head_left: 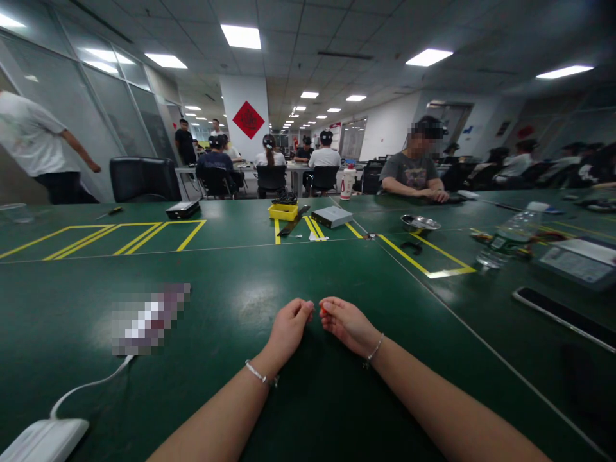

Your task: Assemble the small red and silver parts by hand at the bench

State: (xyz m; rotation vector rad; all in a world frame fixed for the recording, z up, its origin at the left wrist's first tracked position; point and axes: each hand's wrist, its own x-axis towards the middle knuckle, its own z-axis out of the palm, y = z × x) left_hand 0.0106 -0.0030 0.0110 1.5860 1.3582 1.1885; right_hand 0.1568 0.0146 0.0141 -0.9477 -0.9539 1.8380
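Observation:
Both hands are close together over the middle of the green table (202,359), fingertips facing each other with a narrow gap between. My left hand (290,326) is closed in a pinch, thumb against the curled fingers; a tiny pale bit shows at its tip, too small to name. Between thumb and fingers of my right hand (347,323) sits a small orange-red piece (323,309), mostly covered by the fingertips, so its kind is hidden. A bracelet circles each wrist.
To the left lie a phone (153,321) on a white cable and a white power bank (45,441). Farther off are a yellow tray (283,212), a grey box (332,217) and a metal bowl (420,223). Right: a water bottle (513,236), a dark phone (568,316). A person sits opposite.

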